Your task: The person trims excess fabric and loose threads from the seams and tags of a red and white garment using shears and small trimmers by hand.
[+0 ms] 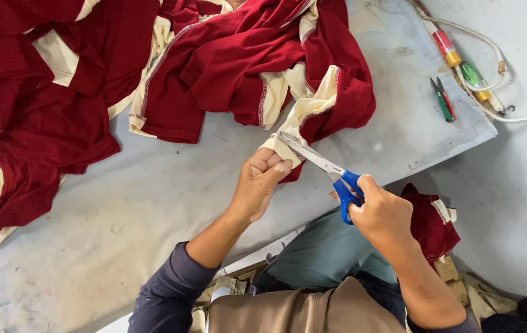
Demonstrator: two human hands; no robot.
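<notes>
Scissors (328,172), one; garment (257,68) edge pinched.

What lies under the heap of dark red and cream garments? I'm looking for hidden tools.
Only the pale grey table shows around the dark red and cream garments; whatever lies beneath them is covered.

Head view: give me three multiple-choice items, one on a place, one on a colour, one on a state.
1. Where do the small snips lie?
A. upper right of the table
B. on the person's lap
C. under the garments

2. What colour are the scissors' handles?
A. red
B. blue
C. black

3. What is the left hand doing?
A. resting flat
B. pinching the cream trim
C. holding the scissors

Answers: 1 A, they lie beside the cable; 2 B, blue loops show in the right hand; 3 B, its fingers grip the trim at the blades.
</notes>
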